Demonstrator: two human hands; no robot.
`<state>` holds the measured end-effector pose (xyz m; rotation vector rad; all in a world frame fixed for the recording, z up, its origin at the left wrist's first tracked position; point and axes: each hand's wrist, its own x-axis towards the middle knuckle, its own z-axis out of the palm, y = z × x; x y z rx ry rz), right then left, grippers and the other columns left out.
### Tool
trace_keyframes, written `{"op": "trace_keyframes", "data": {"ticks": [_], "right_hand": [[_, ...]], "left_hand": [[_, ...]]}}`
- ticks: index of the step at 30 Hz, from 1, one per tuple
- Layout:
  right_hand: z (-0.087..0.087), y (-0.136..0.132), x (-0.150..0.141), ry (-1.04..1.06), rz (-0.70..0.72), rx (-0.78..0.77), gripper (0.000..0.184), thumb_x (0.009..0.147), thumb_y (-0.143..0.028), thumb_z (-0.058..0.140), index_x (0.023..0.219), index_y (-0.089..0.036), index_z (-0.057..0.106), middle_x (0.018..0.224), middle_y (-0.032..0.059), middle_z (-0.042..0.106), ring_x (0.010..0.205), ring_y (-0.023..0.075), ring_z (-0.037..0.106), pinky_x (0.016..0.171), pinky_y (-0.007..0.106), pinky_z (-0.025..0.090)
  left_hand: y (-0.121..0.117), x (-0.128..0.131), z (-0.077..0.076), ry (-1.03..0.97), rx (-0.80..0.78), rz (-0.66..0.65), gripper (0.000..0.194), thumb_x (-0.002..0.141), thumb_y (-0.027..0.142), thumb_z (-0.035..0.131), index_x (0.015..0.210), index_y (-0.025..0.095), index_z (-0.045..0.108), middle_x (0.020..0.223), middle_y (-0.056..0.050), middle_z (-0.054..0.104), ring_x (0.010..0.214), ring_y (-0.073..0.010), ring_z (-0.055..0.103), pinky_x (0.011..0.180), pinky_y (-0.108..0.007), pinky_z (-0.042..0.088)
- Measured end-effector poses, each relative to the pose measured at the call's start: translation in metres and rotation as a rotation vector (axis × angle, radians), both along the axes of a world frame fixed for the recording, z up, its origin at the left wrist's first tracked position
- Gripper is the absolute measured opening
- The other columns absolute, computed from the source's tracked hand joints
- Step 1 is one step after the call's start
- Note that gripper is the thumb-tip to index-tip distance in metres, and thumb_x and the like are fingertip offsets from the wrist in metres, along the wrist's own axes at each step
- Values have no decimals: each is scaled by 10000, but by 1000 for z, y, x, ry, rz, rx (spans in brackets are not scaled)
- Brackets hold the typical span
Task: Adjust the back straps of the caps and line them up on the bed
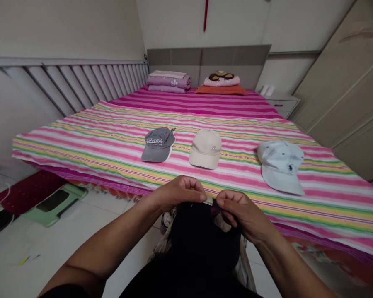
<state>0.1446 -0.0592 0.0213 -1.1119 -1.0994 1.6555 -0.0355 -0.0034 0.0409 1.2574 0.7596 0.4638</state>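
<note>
Together, hands (185,191) (243,210) gripping black cap (191,227), nightstand drawers (285,106) closed.

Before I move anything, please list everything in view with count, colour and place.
bed: 1, multicoloured stripes, centre
grey cap: 1, grey, bed, left
beige cap: 1, beige, bed, middle
light-blue cap: 1, light blue, bed, right
cap-like item: 1, black, held, bottom centre
headboard: 1, grey-brown, behind bed
folded bedding: 1, mainly purple, bed, far left
pillow pile: 1, pink, orange, brown, bed, far right
nightstand: 1, white, right of headboard
railing: 1, whitish, left side
panel: 1, beige-brown, right side
red strip: 1, red, above headboard
stool: 1, green, lower left
dark-red object: 1, dark red, beside stool
left hand: 1, bare, on cap-like item
right hand: 1, bare, likewise
</note>
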Motion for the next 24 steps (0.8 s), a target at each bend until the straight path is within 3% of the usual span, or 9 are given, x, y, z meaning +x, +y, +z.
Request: {"op": "trace_keyframes", "data": {"ticks": [3, 7, 24], "right_hand": [[-1, 0, 0, 7, 0, -5, 263, 679, -371, 633, 584, -152, 521, 335, -85, 364, 318, 35, 220, 357, 193, 132], [-1, 0, -1, 26, -10, -7, 256, 681, -357, 634, 580, -154, 515, 336, -86, 362, 317, 35, 227, 356, 190, 137], [-1, 1, -4, 52, 3, 34, 215, 678, -330, 620, 598, -151, 532, 347, -90, 354, 315, 28, 216, 340, 185, 118]], "left_hand": [[-1, -1, 4, 11, 182, -46, 262, 561, 199, 714, 781, 135, 586, 708, 3, 577, 636, -68, 501, 573, -177, 363], [-6, 1, 4, 67, 379, 14, 225, 613, 229, 680, 782, 122, 577, 681, 2, 559, 648, -82, 499, 601, -196, 373], [-13, 2, 1, 49, 456, 50, 231, 631, 244, 671, 800, 113, 583, 719, -18, 615, 654, -96, 548, 601, -201, 412]]}}
